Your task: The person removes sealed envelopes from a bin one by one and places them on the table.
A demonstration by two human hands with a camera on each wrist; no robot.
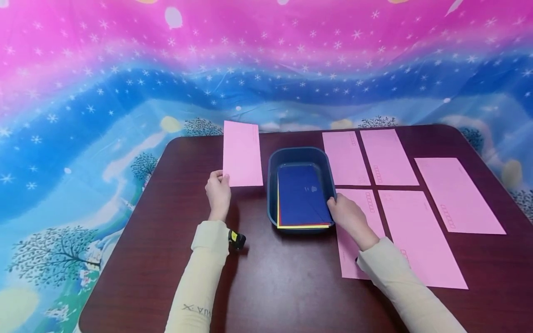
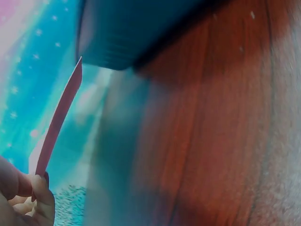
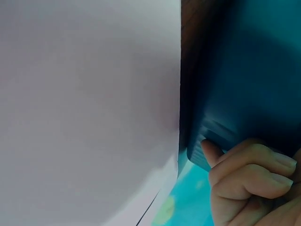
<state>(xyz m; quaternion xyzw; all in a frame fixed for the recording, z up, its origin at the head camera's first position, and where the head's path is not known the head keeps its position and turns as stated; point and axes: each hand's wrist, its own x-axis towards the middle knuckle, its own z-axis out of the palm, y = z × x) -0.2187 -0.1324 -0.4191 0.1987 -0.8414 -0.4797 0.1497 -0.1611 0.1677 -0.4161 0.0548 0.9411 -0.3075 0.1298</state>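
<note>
My left hand (image 1: 218, 194) pinches a pink envelope (image 1: 242, 155) by its lower left corner, left of a dark blue plastic tray (image 1: 272, 194). The left wrist view shows this envelope (image 2: 59, 117) nearly edge-on between thumb and fingers. My right hand (image 1: 351, 215) grips the right rim of the tray. From the right wrist, its curled fingers (image 3: 249, 176) lie against the tray's outer wall (image 3: 244, 89). Inside the tray lies a stack of envelopes, a dark blue one (image 1: 301, 196) on top, with red and yellow edges showing beneath.
Several pink envelopes lie on the right side of the dark wooden table (image 1: 145, 240), among them one near the right edge (image 1: 460, 196). My right hand and sleeve cover part of the nearer ones. A patterned cloth (image 1: 266, 69) hangs behind the table.
</note>
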